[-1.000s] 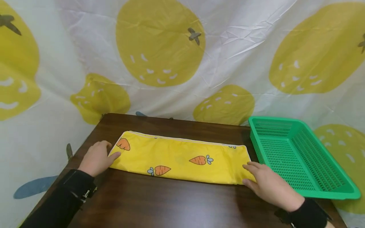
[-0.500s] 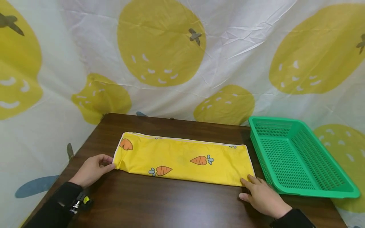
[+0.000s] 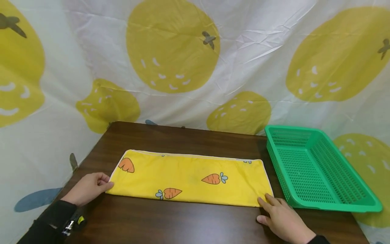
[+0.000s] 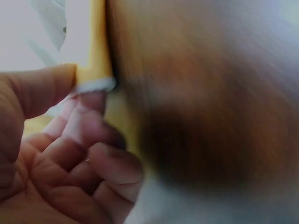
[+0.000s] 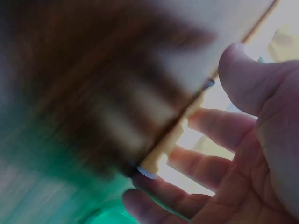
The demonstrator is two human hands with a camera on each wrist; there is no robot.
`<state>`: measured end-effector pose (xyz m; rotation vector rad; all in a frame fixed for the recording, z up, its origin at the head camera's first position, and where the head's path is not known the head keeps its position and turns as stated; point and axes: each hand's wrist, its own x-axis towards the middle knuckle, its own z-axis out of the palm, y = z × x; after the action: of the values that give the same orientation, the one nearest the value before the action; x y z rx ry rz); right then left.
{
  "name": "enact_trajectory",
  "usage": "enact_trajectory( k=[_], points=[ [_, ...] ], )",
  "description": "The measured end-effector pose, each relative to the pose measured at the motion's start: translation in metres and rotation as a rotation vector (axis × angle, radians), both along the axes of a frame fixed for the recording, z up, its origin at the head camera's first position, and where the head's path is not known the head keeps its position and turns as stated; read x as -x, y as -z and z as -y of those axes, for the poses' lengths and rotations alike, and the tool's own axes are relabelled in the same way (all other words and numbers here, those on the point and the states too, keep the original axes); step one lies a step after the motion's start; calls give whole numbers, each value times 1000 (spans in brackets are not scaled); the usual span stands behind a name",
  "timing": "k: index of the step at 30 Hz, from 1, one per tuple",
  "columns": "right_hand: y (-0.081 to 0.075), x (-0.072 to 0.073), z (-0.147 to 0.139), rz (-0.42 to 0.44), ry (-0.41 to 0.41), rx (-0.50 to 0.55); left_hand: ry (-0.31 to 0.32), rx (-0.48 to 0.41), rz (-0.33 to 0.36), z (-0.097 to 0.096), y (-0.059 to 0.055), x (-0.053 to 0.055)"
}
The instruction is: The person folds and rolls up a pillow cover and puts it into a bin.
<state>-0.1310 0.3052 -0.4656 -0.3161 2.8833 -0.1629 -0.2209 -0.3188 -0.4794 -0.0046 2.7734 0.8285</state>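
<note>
Across lower frame centre: yellow cloth (image 3: 189,178), long axis left-to-right between hands | left hand (image 3: 86,188): grip pinching lower-left corner | right hand (image 3: 283,217): grip apart, touching lower-right corner

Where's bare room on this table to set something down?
Bare tabletop lies in front of the yellow cloth, between left hand and right hand; another strip runs behind the cloth, before the patterned backdrop. At right it's crowded: cloth, right hand and green basket sit close.

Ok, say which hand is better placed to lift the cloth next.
Probably the left hand: it pinches a corner of the carrot-print cloth, while the right hand only touches it, without pinching.
</note>
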Motion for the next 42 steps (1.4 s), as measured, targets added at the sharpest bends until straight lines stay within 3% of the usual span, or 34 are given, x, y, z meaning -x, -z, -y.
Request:
enact_trajectory(
  k=[4,7,10,13,17,20,29,38,42],
  points=[
    [-6,-12,-1,69,18,45,46,38,70,10,-5,-11],
    [-13,-13,-1,90,63,123,71,67,96,16,-12,-12],
    [-17,-2,4,25,112,205,84,86,77,16,-20,-5],
    [-16,20,12,-58,178,270,70,60,56,9,-24,10],
    [-10,50,15,-87,303,305,32,-17,36,-3,-21,32],
    [-5,62,12,-93,376,326,8,-57,17,-7,-17,43],
    [-1,68,2,-185,412,507,3,-68,-38,-3,-14,53],
    [4,74,2,-221,455,504,-28,9,-84,-9,-13,60],
    [6,82,3,-186,484,468,-24,55,-107,-10,-10,63]
  ],
)
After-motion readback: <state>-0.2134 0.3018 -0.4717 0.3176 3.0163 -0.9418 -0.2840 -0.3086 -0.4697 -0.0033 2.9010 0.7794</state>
